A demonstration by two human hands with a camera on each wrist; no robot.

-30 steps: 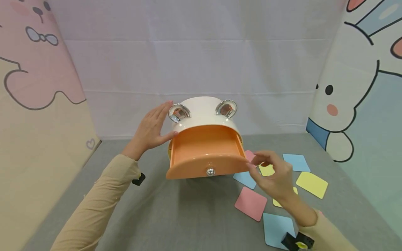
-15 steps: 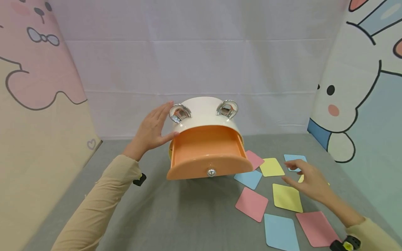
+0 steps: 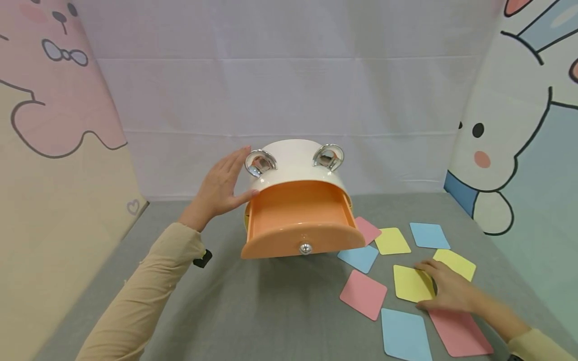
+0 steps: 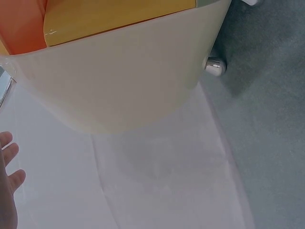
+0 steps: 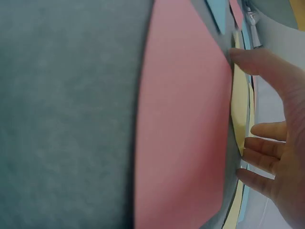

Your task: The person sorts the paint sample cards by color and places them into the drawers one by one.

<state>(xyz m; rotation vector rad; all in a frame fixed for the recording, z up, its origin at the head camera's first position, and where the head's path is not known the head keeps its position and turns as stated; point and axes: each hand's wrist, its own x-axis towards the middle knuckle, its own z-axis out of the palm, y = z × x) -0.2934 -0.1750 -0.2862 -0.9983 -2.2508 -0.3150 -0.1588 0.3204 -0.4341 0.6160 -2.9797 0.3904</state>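
Note:
A white rounded box (image 3: 291,159) with two silvery ear-like rings stands mid-table, its orange drawer (image 3: 302,239) pulled out. Inside, the drawer shows only its bare floor. At the box's left side is my left hand (image 3: 218,186), fingers stretched upward and the thumb tip at the drawer opening's edge; whether the fingers press on the wall I cannot tell. My right hand (image 3: 453,290) hovers low over a yellow card (image 3: 410,284), thumb and fingers spread at its right part. In the right wrist view a pink card (image 5: 186,124) lies below the spread fingers.
Around the right hand lie more flat cards: a blue card (image 3: 406,333), a pink card (image 3: 364,295), a yellow card (image 3: 458,261) and a blue card (image 3: 430,235). Others lie partly under the drawer's right end. A white cloth (image 3: 289,90) hangs behind the table.
My right hand has moved away from the drawer's right end, first rightward, then down to the yellow card. The left hand stays at the box, and the drawer remains pulled out.

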